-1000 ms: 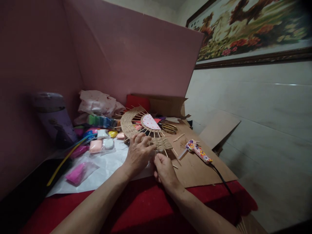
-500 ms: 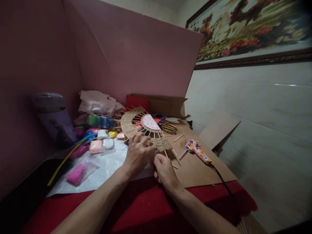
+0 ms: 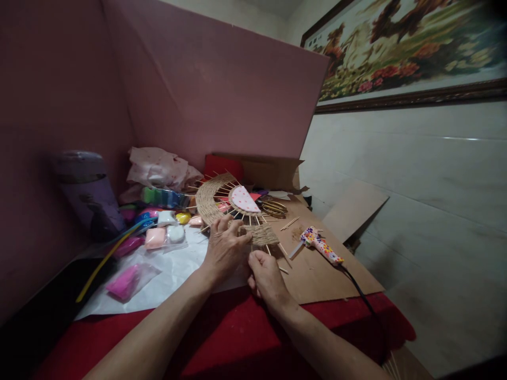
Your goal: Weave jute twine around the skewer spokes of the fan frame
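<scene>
A half-round woven piece (image 3: 216, 200) of jute twine over thin wooden sticks lies on the table, with a pink dotted half-disc (image 3: 243, 199) at its centre. My left hand (image 3: 225, 248) rests on its near edge, fingers curled and pressing on the weave. My right hand (image 3: 267, 277) is beside it, fingers pinched at the lower edge of the weave, on twine or a stick end; which one is hidden.
A patterned glue gun (image 3: 321, 246) with a black cord lies on the brown cardboard sheet (image 3: 317, 269) to the right. Packets of coloured clay (image 3: 130, 279) on white paper, a purple bottle (image 3: 89, 192), a cardboard box (image 3: 273, 171) and pink boards stand left and behind.
Both hands have shifted only slightly at the weave's near edge; the woven piece and the other things stay put.
</scene>
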Demonstrator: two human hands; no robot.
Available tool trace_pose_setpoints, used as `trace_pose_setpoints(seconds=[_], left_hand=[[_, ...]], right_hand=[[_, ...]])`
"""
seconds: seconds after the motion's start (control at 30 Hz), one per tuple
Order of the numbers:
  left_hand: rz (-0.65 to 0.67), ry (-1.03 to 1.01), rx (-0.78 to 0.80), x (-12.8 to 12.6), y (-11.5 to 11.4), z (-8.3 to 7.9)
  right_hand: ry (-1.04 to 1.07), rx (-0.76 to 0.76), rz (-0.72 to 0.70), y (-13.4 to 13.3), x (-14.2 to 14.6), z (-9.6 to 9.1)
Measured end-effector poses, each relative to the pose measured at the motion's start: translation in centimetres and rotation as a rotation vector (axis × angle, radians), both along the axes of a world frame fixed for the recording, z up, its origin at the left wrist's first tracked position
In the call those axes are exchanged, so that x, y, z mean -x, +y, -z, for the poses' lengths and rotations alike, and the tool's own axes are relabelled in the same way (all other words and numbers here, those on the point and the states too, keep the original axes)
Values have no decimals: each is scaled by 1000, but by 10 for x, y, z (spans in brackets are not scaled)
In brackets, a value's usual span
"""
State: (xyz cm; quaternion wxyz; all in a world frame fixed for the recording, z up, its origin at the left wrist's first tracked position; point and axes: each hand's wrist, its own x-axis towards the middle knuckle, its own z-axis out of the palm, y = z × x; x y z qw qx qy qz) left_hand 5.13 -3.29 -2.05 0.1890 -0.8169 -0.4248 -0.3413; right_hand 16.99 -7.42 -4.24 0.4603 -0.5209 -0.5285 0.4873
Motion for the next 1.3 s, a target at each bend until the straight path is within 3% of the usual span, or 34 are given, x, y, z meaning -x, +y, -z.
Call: trace_pose_setpoints(seconds=[1.03,1.3], left_hand=[[48,-109,76,0,1,2],[54,-160,12,2,-5,-3]], right_hand=[[-29,-18,25,0,0,0],[-18,-21,35,0,1,-1]])
